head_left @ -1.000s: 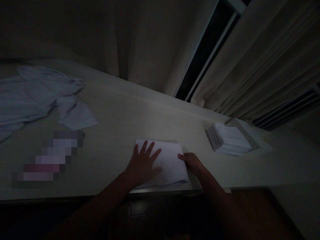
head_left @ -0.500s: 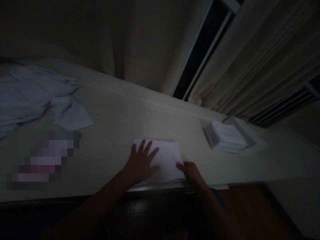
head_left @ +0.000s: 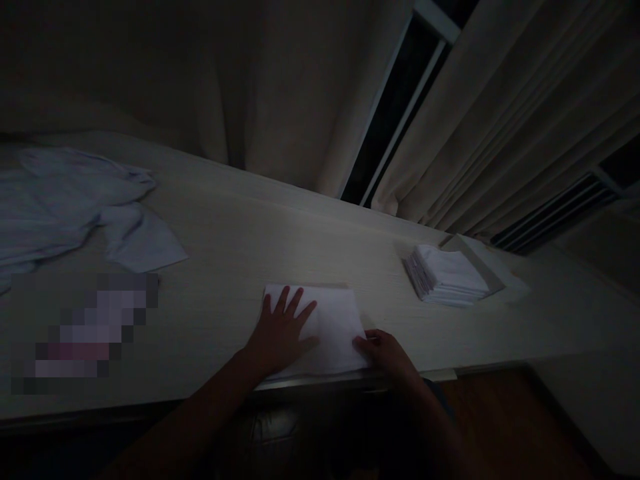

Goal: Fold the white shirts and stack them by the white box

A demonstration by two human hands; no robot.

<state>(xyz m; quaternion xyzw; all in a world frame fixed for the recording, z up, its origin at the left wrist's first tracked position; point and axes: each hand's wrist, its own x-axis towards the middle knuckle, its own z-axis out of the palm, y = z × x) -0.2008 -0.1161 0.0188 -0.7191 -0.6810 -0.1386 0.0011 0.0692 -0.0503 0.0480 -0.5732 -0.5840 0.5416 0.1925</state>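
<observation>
Dim room; long pale counter (head_left: 240, 233) below drawn curtains (head_left: 500, 120). Folded white cloth (head_left: 335, 320) at near edge, pinned flat under spread left hand (head_left: 280, 333); its right corner is pinched by right hand (head_left: 383, 350). Stack of folded cloths (head_left: 445, 277) kept apart, right; crumpled fabric (head_left: 75, 200) left

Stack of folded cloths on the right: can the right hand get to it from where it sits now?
Probably yes. The right hand rests at the near right corner of the folded white cloth, and only bare tabletop lies between it and the stack of folded cloths. Reach length can't be judged.
</observation>
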